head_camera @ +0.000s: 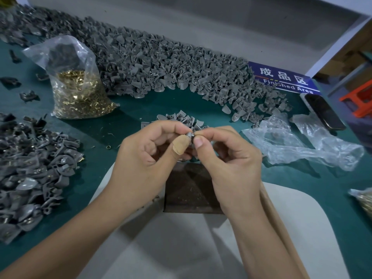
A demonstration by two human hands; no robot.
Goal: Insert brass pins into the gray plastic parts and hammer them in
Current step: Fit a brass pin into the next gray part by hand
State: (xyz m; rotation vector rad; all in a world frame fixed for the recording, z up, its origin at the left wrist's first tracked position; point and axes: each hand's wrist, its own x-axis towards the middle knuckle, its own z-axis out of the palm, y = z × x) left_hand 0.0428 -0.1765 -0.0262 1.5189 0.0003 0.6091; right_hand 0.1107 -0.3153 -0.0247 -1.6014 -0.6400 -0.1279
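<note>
My left hand (149,150) pinches a small gray plastic part (190,135) between its bandaged thumb and forefinger. My right hand (227,156) meets it from the right, thumb and forefinger pinched at the part's edge; whatever it holds there is too small to make out. Both hands hover above a dark metal block (189,190). A clear bag of brass pins (80,93) stands at the left. A small heap of gray parts (181,118) lies just behind my fingers. A wooden handle (269,206) runs under my right wrist.
A long bank of gray parts (181,71) curves across the back of the green table (124,121). Another pile (30,168) fills the left. Crumpled clear plastic (302,141), a phone (322,111) and a blue "Finished Area" sign (285,79) lie to the right. A second pin bag (364,200) shows at the right edge.
</note>
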